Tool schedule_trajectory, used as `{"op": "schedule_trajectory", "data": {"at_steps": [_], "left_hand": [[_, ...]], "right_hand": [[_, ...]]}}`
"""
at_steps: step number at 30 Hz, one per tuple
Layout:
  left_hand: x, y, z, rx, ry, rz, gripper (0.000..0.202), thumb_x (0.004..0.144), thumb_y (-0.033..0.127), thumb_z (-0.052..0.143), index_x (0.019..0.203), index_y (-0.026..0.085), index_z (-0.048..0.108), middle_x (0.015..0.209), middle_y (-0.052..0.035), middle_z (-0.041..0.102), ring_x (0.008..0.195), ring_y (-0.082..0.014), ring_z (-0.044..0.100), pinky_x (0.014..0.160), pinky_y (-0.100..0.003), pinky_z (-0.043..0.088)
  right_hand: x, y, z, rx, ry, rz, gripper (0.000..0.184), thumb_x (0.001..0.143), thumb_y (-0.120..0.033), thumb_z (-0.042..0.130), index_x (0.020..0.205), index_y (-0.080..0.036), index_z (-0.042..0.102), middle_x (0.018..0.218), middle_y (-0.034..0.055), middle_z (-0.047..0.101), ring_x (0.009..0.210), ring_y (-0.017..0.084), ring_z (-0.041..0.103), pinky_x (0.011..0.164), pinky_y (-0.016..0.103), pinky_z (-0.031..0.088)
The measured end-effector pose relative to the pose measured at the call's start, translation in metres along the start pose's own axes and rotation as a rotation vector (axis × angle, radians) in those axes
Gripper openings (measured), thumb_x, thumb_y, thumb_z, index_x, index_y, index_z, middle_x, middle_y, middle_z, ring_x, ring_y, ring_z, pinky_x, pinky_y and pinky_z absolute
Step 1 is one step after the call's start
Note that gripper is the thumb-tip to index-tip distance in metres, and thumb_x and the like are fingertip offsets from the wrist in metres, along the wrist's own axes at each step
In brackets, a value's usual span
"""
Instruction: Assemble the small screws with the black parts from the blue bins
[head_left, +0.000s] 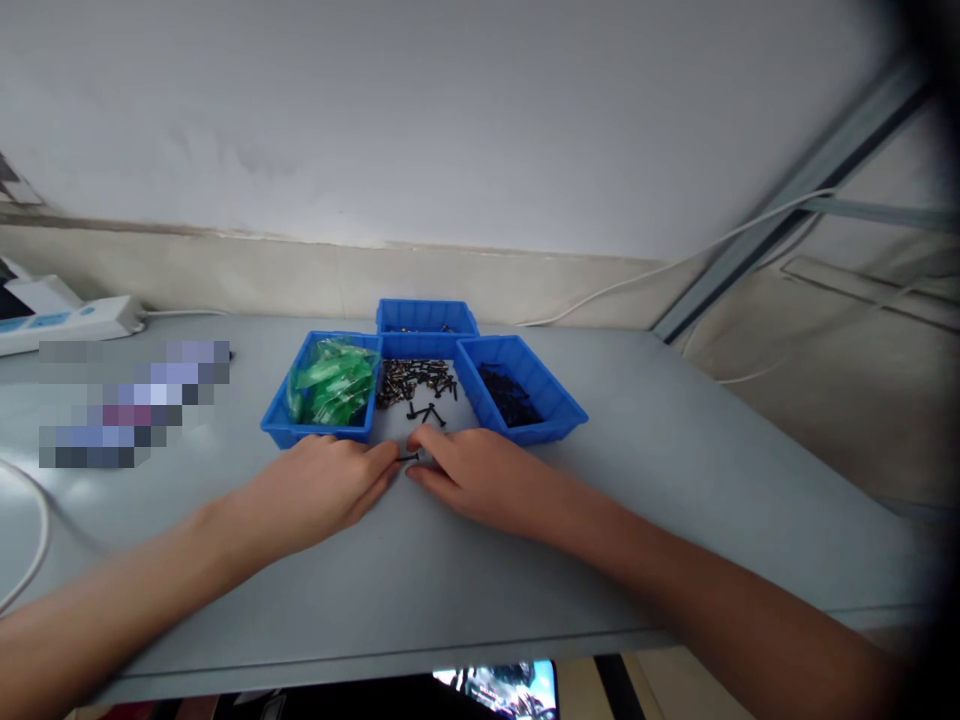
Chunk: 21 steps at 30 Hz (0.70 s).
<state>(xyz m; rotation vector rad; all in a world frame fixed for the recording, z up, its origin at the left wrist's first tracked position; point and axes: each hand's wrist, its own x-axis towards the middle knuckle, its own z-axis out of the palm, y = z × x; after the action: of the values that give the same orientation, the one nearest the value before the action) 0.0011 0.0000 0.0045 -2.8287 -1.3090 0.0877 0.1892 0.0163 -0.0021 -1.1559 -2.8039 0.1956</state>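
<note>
My left hand [334,485] is closed in a pinch on a small dark screw [408,458], whose end sticks out to the right between my two hands. My right hand [472,472] faces it from the right, thumb and forefinger apart around that end; whether they touch it cannot be told. Just beyond my fingers lie a few loose dark screws [427,412]. Behind those is a pile of screws [412,380] on the table.
Three blue bins stand around the pile: the left bin [277,425] holds green plastic bags [334,385], the right bin [559,405] dark small parts [508,395], the back bin [427,312] some small pieces. A power strip [94,318] and a blurred-out object [142,400] lie left.
</note>
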Motion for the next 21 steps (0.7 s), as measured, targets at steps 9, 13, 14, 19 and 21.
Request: {"op": "schedule_trajectory", "data": {"at_steps": [9, 13, 14, 19, 21], "left_hand": [[-0.0002, -0.0003, 0.0022, -0.025, -0.028, 0.002, 0.025, 0.091, 0.030, 0.026, 0.082, 0.019, 0.048, 0.063, 0.0000, 0.058, 0.056, -0.0176, 0.058, 0.048, -0.027, 0.036], [-0.0002, -0.0002, 0.0031, -0.048, -0.027, -0.020, 0.025, 0.091, 0.033, 0.026, 0.085, 0.020, 0.047, 0.063, -0.0002, 0.058, 0.057, -0.0189, 0.059, 0.047, -0.027, 0.035], [-0.0002, 0.0000, 0.0032, -0.051, -0.032, -0.023, 0.025, 0.091, 0.033, 0.027, 0.085, 0.019, 0.046, 0.063, -0.0002, 0.057, 0.057, -0.0189, 0.059, 0.047, -0.027, 0.035], [-0.0007, 0.0002, 0.0038, -0.036, -0.049, -0.018, 0.024, 0.091, 0.029, 0.026, 0.082, 0.020, 0.046, 0.062, 0.0001, 0.057, 0.056, -0.0194, 0.059, 0.047, -0.028, 0.036], [-0.0010, 0.0000, 0.0042, -0.032, -0.052, -0.019, 0.024, 0.091, 0.029, 0.026, 0.082, 0.020, 0.046, 0.062, 0.0000, 0.057, 0.056, -0.0198, 0.059, 0.048, -0.028, 0.036]], "right_hand": [[0.0001, 0.0005, 0.0027, -0.106, 0.025, -0.066, 0.017, 0.089, -0.025, 0.035, 0.087, -0.016, 0.049, 0.059, -0.0007, 0.054, 0.047, 0.011, 0.044, 0.046, 0.026, 0.016], [-0.0004, 0.0011, 0.0035, -0.121, 0.030, -0.093, 0.019, 0.090, -0.025, 0.034, 0.084, -0.015, 0.049, 0.059, -0.0005, 0.055, 0.047, 0.010, 0.043, 0.046, 0.027, 0.016], [-0.0005, 0.0011, 0.0036, -0.123, 0.030, -0.094, 0.019, 0.090, -0.025, 0.034, 0.084, -0.015, 0.049, 0.059, -0.0004, 0.055, 0.047, 0.010, 0.043, 0.046, 0.027, 0.016], [-0.0004, 0.0002, 0.0033, -0.111, 0.023, -0.095, 0.022, 0.090, -0.027, 0.033, 0.084, -0.015, 0.050, 0.061, 0.0000, 0.056, 0.047, 0.010, 0.044, 0.047, 0.026, 0.017], [-0.0003, -0.0007, 0.0021, -0.106, 0.016, -0.098, 0.022, 0.090, -0.028, 0.034, 0.083, -0.015, 0.051, 0.061, 0.0001, 0.057, 0.048, 0.010, 0.045, 0.047, 0.026, 0.017]]}}
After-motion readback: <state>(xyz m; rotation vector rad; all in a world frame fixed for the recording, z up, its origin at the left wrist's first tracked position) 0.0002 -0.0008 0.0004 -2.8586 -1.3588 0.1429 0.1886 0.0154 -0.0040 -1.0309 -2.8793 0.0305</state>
